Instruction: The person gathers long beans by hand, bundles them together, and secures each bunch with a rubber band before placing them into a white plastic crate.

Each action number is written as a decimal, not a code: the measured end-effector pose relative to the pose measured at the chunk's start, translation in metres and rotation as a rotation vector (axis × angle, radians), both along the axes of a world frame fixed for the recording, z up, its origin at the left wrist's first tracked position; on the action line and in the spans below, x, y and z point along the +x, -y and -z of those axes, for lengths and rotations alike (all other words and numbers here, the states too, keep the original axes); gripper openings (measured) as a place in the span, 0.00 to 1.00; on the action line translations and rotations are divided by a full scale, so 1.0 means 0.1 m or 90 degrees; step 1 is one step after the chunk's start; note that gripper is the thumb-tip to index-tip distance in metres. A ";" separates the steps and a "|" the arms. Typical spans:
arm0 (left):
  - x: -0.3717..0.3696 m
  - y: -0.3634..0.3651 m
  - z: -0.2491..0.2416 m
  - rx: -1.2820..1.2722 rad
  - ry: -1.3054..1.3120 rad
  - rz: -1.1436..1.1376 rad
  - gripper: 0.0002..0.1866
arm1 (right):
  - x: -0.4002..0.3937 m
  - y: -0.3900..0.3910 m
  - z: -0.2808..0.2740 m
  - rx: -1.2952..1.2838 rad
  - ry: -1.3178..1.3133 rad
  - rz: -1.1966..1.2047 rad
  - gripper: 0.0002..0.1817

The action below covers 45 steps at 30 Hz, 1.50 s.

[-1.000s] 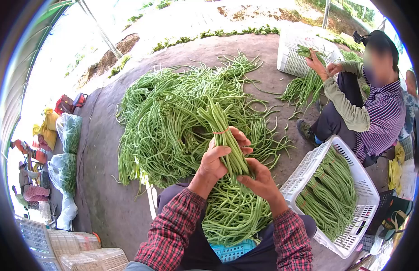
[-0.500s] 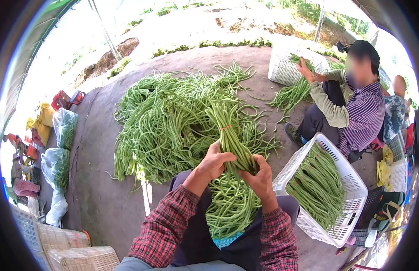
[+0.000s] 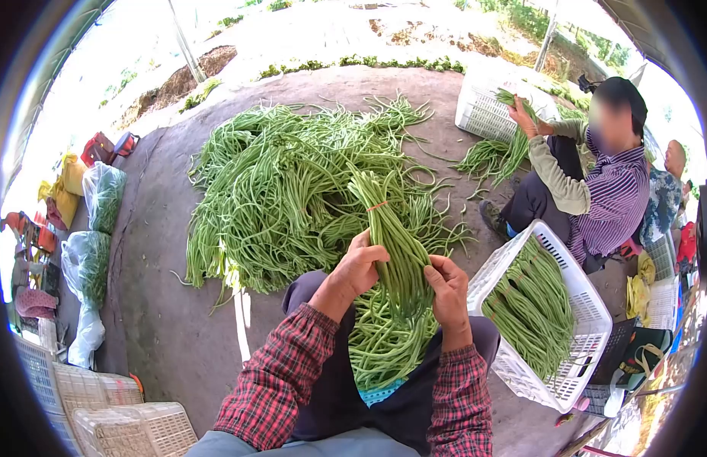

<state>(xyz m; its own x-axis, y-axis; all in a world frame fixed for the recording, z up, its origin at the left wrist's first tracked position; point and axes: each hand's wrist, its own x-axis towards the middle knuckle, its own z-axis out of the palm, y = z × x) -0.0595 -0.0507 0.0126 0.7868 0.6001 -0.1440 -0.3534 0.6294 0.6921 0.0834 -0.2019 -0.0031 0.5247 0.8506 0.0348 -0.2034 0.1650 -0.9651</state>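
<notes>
A bundle of long green beans [image 3: 391, 244] stands tilted in front of me, tied near its top with a thin red band. My left hand [image 3: 356, 268] is wrapped round its left side, thumb across the front. On the lower right, my right hand [image 3: 449, 295] pinches the bundle's edge between thumb and curled fingers. Loose long beans [image 3: 388, 350] lie between my knees over something blue [image 3: 380, 394], mostly hidden. Beyond the bundle spreads a large tangled pile of long beans [image 3: 270, 198] on the ground.
At my right stands a white crate [image 3: 591, 314] with bundled beans inside. A co-worker [image 3: 614, 179] sits behind it, holding beans before another white crate [image 3: 479, 114]. Bagged beans [image 3: 87, 263] line the left side, with pale crates [image 3: 136, 430] at lower left.
My right hand has shifted slightly right and down along the bundle, its thumb now at the edge. The left grip stays. The view has tilted slightly.
</notes>
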 end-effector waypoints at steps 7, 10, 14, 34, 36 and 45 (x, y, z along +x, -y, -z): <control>0.06 0.01 -0.06 -0.022 0.042 -0.029 0.24 | 0.03 -0.02 0.03 -0.022 0.013 -0.033 0.11; 0.09 0.01 -0.02 0.014 -0.009 -0.048 0.27 | 0.05 -0.03 0.02 -0.009 -0.004 -0.052 0.10; 0.08 0.01 0.01 -0.023 -0.008 -0.047 0.27 | 0.09 -0.06 0.00 -0.068 0.000 -0.002 0.11; -0.22 -0.21 -0.15 -0.055 0.094 -0.144 0.33 | 0.33 0.17 0.01 -0.149 0.389 0.073 0.13; -0.25 -0.24 -0.16 -0.056 0.103 -0.156 0.32 | 0.37 0.18 0.02 -0.173 0.421 0.066 0.13; -0.27 -0.25 -0.05 -0.048 0.118 -0.106 0.25 | 0.26 -0.04 0.28 -0.225 0.608 -0.052 0.34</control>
<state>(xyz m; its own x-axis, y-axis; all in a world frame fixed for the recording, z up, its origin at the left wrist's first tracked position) -0.0862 -0.0258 0.0179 0.6952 0.7167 -0.0551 -0.5730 0.5988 0.5595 0.1099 -0.1979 -0.0306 0.3485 0.9254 0.1487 0.6791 -0.1400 -0.7205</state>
